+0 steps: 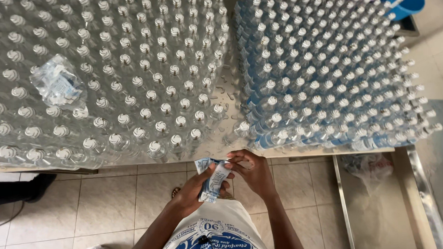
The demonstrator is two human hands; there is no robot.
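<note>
Two fields of capped clear bottles [131, 78] are spread across the upper frame, while at bottom centre a stack of blue-white labels [213, 181], long axis near-vertical, is clamped by the left hand [194, 191], right hand [252, 170] fingertips pinched together on its top edge.

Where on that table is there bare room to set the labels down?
Only a narrow bare strip of table shows between the unlabelled bottles and the blue-labelled bottles, widening slightly at the front edge. Everywhere else is packed. Both hands hold the labels.
</note>
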